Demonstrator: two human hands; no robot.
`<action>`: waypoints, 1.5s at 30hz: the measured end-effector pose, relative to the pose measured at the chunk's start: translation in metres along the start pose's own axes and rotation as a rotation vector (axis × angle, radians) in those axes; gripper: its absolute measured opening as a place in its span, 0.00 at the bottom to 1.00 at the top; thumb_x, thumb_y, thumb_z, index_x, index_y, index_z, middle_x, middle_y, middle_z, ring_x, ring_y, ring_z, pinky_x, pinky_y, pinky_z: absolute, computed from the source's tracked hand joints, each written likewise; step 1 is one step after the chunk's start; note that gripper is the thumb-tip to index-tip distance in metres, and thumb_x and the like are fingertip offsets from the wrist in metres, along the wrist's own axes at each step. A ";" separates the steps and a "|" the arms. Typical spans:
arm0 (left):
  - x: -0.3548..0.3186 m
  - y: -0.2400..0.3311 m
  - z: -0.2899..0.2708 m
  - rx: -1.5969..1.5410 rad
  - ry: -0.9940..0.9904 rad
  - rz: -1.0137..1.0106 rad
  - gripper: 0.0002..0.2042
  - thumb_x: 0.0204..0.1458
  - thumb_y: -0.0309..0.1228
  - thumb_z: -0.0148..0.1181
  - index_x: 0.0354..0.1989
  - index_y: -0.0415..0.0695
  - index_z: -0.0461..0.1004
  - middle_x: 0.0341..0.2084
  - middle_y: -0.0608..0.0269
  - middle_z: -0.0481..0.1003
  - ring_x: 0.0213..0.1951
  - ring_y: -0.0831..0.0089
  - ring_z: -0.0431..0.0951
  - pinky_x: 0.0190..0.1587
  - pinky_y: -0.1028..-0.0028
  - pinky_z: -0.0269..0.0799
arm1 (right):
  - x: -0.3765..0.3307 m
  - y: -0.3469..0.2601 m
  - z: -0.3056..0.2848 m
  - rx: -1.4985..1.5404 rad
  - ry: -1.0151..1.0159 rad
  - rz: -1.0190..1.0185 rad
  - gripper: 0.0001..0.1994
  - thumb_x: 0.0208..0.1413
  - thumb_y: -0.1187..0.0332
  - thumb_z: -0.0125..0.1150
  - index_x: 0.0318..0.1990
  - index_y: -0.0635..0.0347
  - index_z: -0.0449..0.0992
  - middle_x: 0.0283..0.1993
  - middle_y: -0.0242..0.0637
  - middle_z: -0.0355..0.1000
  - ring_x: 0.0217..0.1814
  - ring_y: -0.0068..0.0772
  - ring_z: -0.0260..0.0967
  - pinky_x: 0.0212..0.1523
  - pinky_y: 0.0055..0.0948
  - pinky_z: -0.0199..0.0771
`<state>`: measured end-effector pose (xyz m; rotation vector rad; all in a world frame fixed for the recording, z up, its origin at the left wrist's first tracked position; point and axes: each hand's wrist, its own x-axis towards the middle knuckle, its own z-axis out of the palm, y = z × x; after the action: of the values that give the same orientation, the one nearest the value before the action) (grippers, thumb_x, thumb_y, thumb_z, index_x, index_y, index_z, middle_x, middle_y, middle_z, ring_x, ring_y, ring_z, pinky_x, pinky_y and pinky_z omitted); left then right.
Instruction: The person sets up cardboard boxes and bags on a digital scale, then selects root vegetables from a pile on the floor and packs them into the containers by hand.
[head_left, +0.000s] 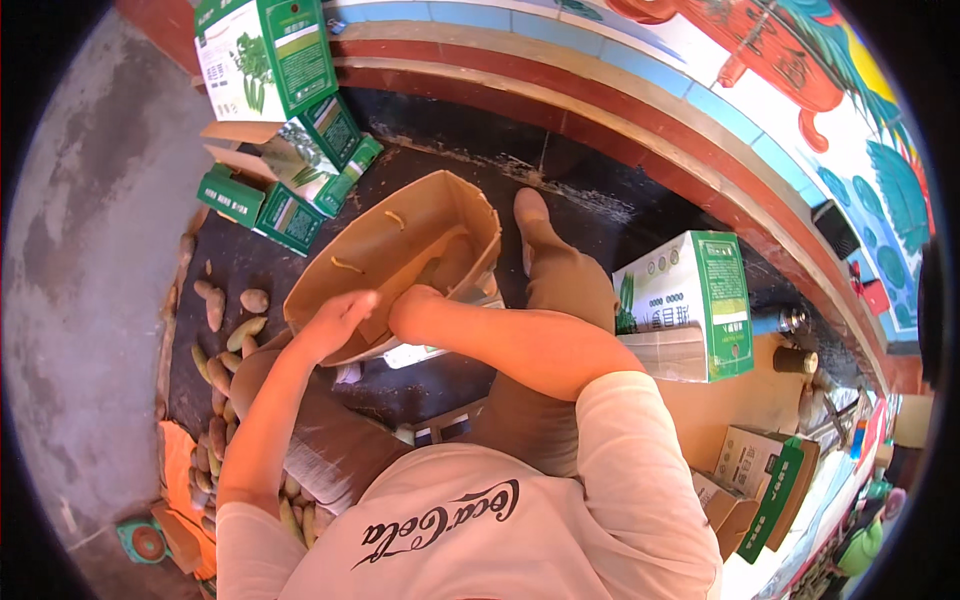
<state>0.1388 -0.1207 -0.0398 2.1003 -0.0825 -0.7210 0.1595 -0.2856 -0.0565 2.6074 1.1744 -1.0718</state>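
A brown paper bag (400, 240) with twisted paper handles stands open between my knees. My left hand (340, 315) grips its near rim and holds the mouth open. My right hand (418, 303) reaches over the rim into the bag. Its fingers are hidden inside, so I cannot tell whether they hold anything. A heap of long brownish sweet potatoes (225, 345) lies on the dark mat to my left, close to my left elbow.
Green-and-white cardboard boxes are stacked at the far left (285, 120), one stands to my right (690, 300), and more lie at the lower right (765, 480). My outstretched leg and foot (532, 225) lie beyond the bag. A painted wall (700, 110) runs behind, with grey concrete floor (90, 250) to the left.
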 end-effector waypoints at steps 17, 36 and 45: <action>-0.030 -0.018 0.032 1.052 -0.058 0.122 0.09 0.49 0.34 0.56 0.35 0.44 0.75 0.34 0.55 0.75 0.39 0.54 0.75 0.42 0.59 0.70 | -0.281 0.152 0.150 0.165 1.519 1.014 0.17 0.47 0.71 0.62 0.47 0.63 0.73 0.48 0.46 0.71 0.52 0.48 0.66 0.54 0.40 0.63; -0.026 -0.026 0.039 1.042 -0.039 0.103 0.09 0.52 0.30 0.47 0.33 0.46 0.76 0.30 0.53 0.77 0.36 0.56 0.78 0.40 0.59 0.71 | -0.302 0.166 0.275 2.146 2.011 0.740 0.20 0.55 0.68 0.58 0.55 0.62 0.65 0.52 0.39 0.69 0.51 0.36 0.68 0.52 0.36 0.69; -0.029 -0.016 0.042 1.073 -0.061 0.097 0.09 0.52 0.29 0.47 0.35 0.47 0.76 0.31 0.54 0.77 0.38 0.57 0.78 0.40 0.61 0.72 | -0.329 0.154 0.260 1.120 1.362 1.138 0.13 0.50 0.73 0.59 0.43 0.69 0.73 0.39 0.40 0.75 0.40 0.32 0.72 0.43 0.31 0.68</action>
<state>0.0898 -0.1331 -0.0571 3.0410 -0.7390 -0.7625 -0.0323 -0.6889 -0.0741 3.6523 -1.5408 0.6566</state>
